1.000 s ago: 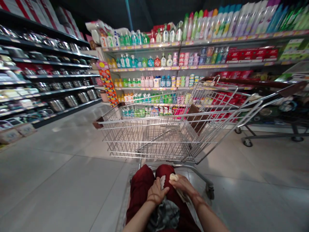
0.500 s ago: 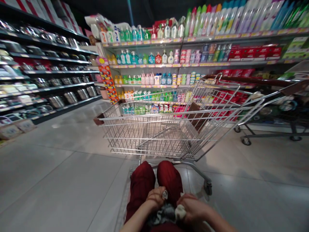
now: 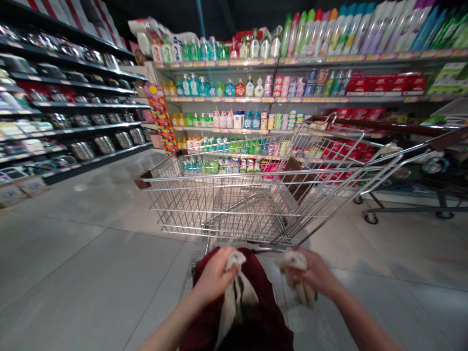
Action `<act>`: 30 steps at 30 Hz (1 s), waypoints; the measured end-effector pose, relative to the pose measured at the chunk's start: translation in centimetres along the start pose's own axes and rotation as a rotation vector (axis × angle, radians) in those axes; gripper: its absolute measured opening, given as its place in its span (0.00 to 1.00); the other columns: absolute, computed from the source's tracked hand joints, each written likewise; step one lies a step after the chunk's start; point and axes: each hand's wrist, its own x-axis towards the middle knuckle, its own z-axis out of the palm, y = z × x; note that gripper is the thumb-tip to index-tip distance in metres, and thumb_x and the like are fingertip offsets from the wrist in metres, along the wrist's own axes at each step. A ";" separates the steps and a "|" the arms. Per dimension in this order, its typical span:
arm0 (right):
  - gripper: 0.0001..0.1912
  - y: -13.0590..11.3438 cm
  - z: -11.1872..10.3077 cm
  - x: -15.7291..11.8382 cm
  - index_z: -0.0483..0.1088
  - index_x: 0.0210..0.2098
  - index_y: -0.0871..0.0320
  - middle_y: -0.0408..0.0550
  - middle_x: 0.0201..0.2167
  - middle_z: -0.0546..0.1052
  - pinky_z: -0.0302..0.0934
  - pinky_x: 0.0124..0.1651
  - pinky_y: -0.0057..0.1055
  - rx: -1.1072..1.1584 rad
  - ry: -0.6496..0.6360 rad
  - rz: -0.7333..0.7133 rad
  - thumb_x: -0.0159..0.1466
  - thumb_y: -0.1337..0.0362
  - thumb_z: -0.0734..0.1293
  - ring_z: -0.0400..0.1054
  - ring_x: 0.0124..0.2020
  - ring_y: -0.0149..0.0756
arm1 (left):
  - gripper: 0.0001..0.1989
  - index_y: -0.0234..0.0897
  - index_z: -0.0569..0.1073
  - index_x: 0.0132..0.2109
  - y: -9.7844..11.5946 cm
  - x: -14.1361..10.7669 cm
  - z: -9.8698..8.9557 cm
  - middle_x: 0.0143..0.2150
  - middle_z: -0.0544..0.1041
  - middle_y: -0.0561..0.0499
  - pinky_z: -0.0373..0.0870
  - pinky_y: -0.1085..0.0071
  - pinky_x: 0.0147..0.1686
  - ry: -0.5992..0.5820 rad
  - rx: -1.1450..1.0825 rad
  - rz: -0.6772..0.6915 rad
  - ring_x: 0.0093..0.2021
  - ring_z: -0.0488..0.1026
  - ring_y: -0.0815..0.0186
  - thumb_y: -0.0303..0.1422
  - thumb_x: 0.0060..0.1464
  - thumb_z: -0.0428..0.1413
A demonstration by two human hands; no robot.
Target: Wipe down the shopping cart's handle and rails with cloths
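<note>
My left hand [image 3: 217,274] is closed around a bunched pale cloth [image 3: 237,292], which hangs down over my dark red trousers [image 3: 266,312]. To the right of my knees, my right hand [image 3: 314,270] grips another pale cloth piece [image 3: 302,278], blurred by motion. Whether the two pieces are one cloth cannot be told. Both hands are held apart, just above knee level. Directly beyond them stands a wire shopping cart [image 3: 219,212], with nothing visible in its basket.
Shelves of bottles and jars [image 3: 219,99] run behind the cart. Metal pots [image 3: 104,144] fill shelving at the left. A second cart [image 3: 402,209] stands at the right. Pale floor tiles [image 3: 91,273] surround my legs.
Both hands have risen from my lap and moved farther apart, carrying the cloth up. My right hand is now to the right of my knees.
</note>
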 end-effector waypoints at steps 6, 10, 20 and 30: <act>0.23 -13.1 -12.2 9.2 0.74 0.52 0.59 0.61 0.53 0.78 0.62 0.56 0.39 -0.297 0.880 -0.278 0.64 0.51 0.66 0.72 0.53 0.46 | 0.16 0.40 0.71 0.53 11.4 10.7 -13.1 0.53 0.74 0.44 0.67 0.60 0.58 0.721 0.344 0.316 0.57 0.68 0.57 0.28 0.58 0.51; 0.31 -16.8 -13.1 13.4 0.77 0.48 0.60 0.63 0.44 0.81 0.62 0.47 0.41 -0.792 0.560 -0.041 0.68 0.40 0.59 0.74 0.46 0.51 | 0.14 0.37 0.72 0.54 13.5 16.4 -13.5 0.52 0.77 0.41 0.69 0.61 0.54 0.490 0.523 0.180 0.54 0.73 0.56 0.34 0.65 0.50; 0.40 -17.9 -12.3 14.1 0.80 0.48 0.59 0.62 0.44 0.81 0.62 0.44 0.41 -0.933 0.459 0.062 0.66 0.34 0.54 0.74 0.43 0.50 | 0.33 0.39 0.76 0.50 11.7 17.5 -12.5 0.44 0.82 0.39 0.70 0.59 0.46 0.399 0.614 -0.028 0.45 0.78 0.52 0.58 0.67 0.37; 0.36 -19.2 -10.8 15.0 0.79 0.47 0.64 0.64 0.41 0.79 0.62 0.48 0.48 -0.928 0.441 0.053 0.66 0.38 0.57 0.72 0.43 0.51 | 0.30 0.37 0.80 0.47 12.0 18.3 -13.4 0.44 0.82 0.37 0.71 0.56 0.46 0.400 0.658 -0.107 0.45 0.78 0.50 0.52 0.67 0.41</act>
